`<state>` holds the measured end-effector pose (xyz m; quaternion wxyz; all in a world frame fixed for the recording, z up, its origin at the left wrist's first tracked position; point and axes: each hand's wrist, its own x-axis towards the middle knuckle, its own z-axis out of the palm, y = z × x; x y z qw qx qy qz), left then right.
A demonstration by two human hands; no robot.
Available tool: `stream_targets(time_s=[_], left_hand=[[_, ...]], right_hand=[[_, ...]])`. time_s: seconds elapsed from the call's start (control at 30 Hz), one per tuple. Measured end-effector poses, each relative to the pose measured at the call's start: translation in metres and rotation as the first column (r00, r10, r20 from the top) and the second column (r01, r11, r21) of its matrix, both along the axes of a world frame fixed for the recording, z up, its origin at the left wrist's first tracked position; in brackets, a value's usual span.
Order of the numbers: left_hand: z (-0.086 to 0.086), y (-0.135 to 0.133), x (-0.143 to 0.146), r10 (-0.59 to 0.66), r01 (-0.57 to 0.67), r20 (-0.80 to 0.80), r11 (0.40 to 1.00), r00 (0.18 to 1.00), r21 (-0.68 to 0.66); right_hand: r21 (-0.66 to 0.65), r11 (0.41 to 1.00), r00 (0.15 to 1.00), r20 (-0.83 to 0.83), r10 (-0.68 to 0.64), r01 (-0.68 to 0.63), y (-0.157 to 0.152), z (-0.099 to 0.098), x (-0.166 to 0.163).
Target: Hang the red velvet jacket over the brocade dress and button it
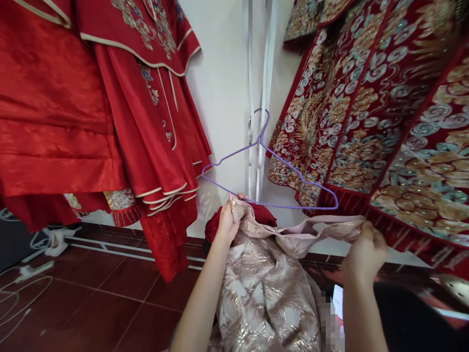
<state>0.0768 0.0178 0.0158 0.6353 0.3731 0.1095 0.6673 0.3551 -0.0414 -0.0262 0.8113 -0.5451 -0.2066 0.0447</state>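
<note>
A pale pink-gold brocade skirt (264, 293) with a shiny pattern hangs in loose folds below my hands. Its waistband (296, 237) is stretched between them. My left hand (231, 217) is closed on the band's left end, close to the bottom bar of a purple wire hanger (261, 140); whether the fingers also grip the bar, I cannot tell. At the other end, my right hand (366, 249) pinches the band, lower than the hanger's right corner. The hanger's hook is up against the white upright poles. The skirt's lower part runs out of view.
Red robes with cream piping (146, 122) hang on the left, and dark red embroidered garments (359, 107) on the right. White rack poles (269, 58) stand between them. A white rail (128, 252) and cables (32, 288) lie low over the tiled floor (98, 313). Dark red cloth sits behind the skirt.
</note>
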Motion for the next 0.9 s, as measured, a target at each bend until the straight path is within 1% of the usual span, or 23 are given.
stream_targets(time_s=[0.03, 0.07, 0.23, 0.37, 0.43, 0.53, 0.7, 0.83, 0.9], left_hand=[[0.001, -0.001, -0.001, -0.004, 0.004, -0.001, 1.0, 1.0, 0.002], [0.002, -0.002, -0.003, -0.006, 0.006, -0.009, 1.0, 1.0, -0.003], [0.006, -0.007, -0.005, -0.018, 0.015, -0.069, 0.999, 0.997, -0.043], [0.005, -0.006, -0.004, -0.016, 0.016, -0.003, 1.0, 1.0, -0.012], [0.003, -0.004, -0.005, -0.014, 0.014, 0.0, 0.999, 1.0, -0.031], [0.002, -0.003, -0.006, 0.012, -0.013, -0.013, 0.997, 1.0, -0.071], [0.001, -0.002, -0.006, -0.021, 0.021, 0.022, 1.0, 1.0, -0.013], [0.001, -0.001, -0.005, -0.032, 0.033, 0.022, 0.999, 0.999, -0.013], [0.0, -0.001, -0.005, -0.03, 0.031, 0.025, 0.999, 0.999, -0.01]], right_hand=[[0.012, 1.0, 0.999, -0.031, -0.009, 0.009, -0.001, 0.005, -0.006], [0.007, 1.0, 1.0, -0.025, 0.005, -0.005, -0.002, 0.009, -0.011], [-0.035, 0.995, 0.99, 0.106, 0.096, -0.093, -0.01, 0.023, -0.031], [-0.068, 0.998, 0.968, 0.249, 0.032, -0.016, -0.019, 0.03, -0.04], [-0.068, 0.998, 0.957, 0.289, 0.015, 0.005, -0.023, 0.032, -0.041], [-0.064, 0.998, 0.959, 0.285, 0.002, 0.017, -0.023, 0.036, -0.04], [-0.064, 0.998, 0.95, 0.312, 0.016, 0.004, -0.023, 0.048, -0.039], [-0.083, 0.996, 0.939, 0.345, 0.021, 0.009, -0.023, 0.057, -0.037], [-0.09, 0.996, 0.927, 0.375, 0.01, 0.026, -0.019, 0.065, -0.034]])
